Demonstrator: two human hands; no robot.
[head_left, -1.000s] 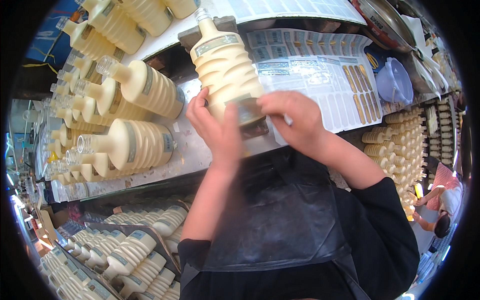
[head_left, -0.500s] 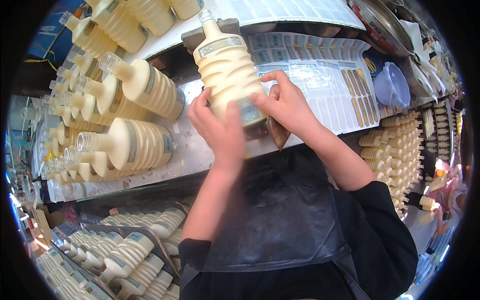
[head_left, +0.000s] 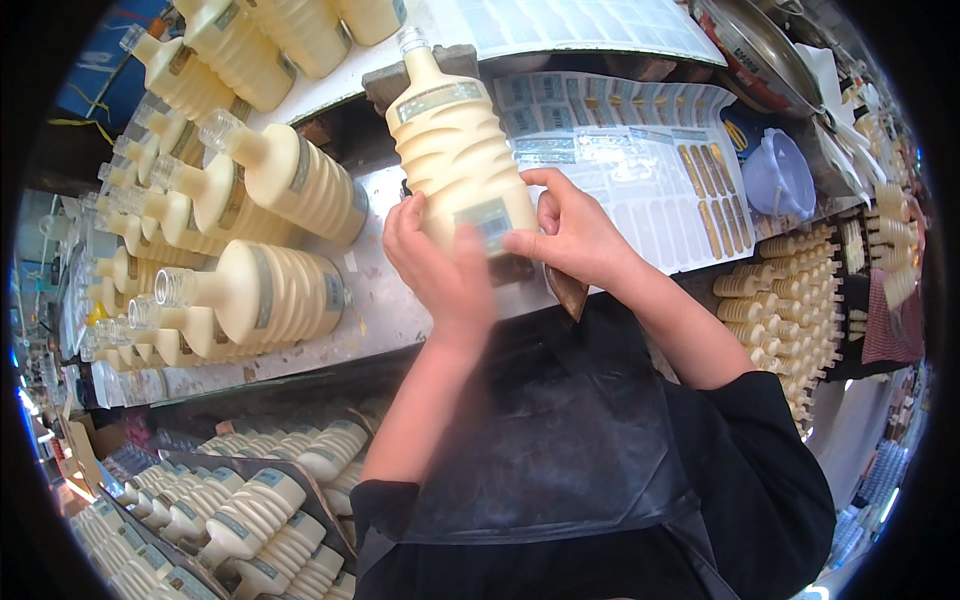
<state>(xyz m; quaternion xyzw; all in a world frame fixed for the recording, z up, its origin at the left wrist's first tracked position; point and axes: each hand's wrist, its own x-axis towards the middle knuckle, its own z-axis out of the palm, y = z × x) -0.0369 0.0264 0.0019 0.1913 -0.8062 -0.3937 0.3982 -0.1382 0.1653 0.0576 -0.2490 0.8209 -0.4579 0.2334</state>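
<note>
A cream bottle (head_left: pixel 455 150) with wavy ridges and a clear glass neck leans on a dark block (head_left: pixel 380 80), neck pointing away from me. One grey-blue label crosses its shoulder; another label (head_left: pixel 487 222) lies near its base. My left hand (head_left: pixel 440 265) holds the bottle's lower left side, fingers curled round the edge, with the blurred thumb over the lower label. On the opposite side, my right hand (head_left: pixel 575 230) grips the lower right edge, its thumb by the label's corner and its index finger bent along the side. A brown pointed piece (head_left: pixel 567 293) sits below my right hand.
Sheets of labels (head_left: pixel 650 200), some gold, lie right of the bottle. A lilac bucket (head_left: pixel 780 175) stands beyond them. Similar bottles (head_left: pixel 280 295) crowd the bench's left, and more fill a crate (head_left: pixel 250 510) below. Further bottles (head_left: pixel 775 310) are stacked at right.
Both hands have shifted slightly on the bottle's lower end, my right thumb lower and the left hand a little to the right. At the far right, a person in the background has moved.
</note>
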